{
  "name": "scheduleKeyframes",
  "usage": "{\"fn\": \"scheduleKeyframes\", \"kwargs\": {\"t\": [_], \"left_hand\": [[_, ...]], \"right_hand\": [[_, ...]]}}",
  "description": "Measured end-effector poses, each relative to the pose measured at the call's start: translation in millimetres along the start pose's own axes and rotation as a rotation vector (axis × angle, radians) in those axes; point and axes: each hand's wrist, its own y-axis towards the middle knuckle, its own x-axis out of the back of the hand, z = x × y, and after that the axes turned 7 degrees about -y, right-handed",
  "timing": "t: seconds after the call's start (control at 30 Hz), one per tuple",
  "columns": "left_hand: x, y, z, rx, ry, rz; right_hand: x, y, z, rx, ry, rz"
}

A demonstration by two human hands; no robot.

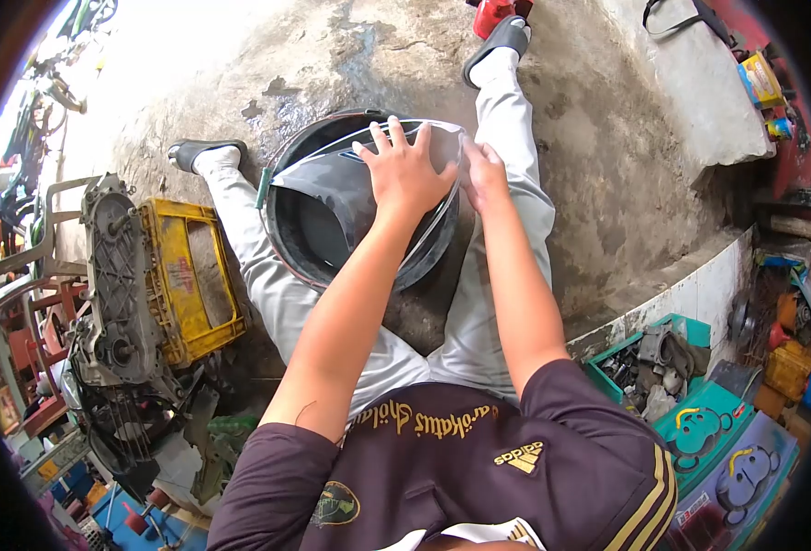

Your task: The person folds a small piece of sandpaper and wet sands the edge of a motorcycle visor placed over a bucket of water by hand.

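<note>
A black bucket with a wire handle and green grip stands on the ground between my legs. Across its opening lies a dark, glossy curved panel with a clear, shiny edge. My left hand rests on the panel with its fingers spread. At the panel's right end, my right hand holds the edge, thumb and fingers around it. The inside of the bucket shows below the panel; its contents are hard to make out.
A yellow crate and a metal engine casing stand at the left. A green tray of metal parts sits at the lower right, near a low tiled ledge. A red object is by my foot.
</note>
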Motion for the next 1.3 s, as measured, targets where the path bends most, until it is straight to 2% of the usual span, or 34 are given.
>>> {"fn": "scheduleKeyframes", "kwargs": {"t": [0.07, 0.33, 0.43, 0.57, 0.7, 0.8, 0.93, 1.03, 1.13, 1.27, 1.3], "left_hand": [[10, 1, -6, 0.059, 0.042, 0.077], [4, 1, -3, 0.052, 0.050, 0.074], [-5, 1, 2, -0.004, 0.007, -0.026], [8, 3, -6, 0.046, 0.067, 0.066], [7, 3, -4, 0.058, 0.045, 0.058], [7, 4, -3, 0.051, 0.046, 0.052], [4, 4, -2, 0.036, 0.055, 0.035], [5, 4, -3, 0.043, 0.067, 0.063], [6, 4, -3, 0.047, 0.070, 0.083], [6, 4, -3, 0.052, 0.051, 0.071], [5, 6, -4, 0.053, 0.049, 0.074]], "right_hand": [[1, 19, 3, 0.061, -0.069, 0.042], [15, -14, -1, -0.051, -0.117, 0.085], [16, -3, -3, 0.013, -0.157, 0.091], [8, 31, 9, 0.063, -0.217, 0.058], [8, 12, 10, 0.104, -0.265, 0.047], [11, -13, 7, 0.046, -0.217, 0.067], [10, -4, 10, 0.104, -0.305, 0.049], [2, 21, 22, 0.259, -0.462, 0.024], [6, 16, 23, 0.282, -0.519, 0.020], [17, 5, 9, 0.330, -0.429, 0.047], [19, 7, 8, 0.415, -0.557, 0.004]]}}
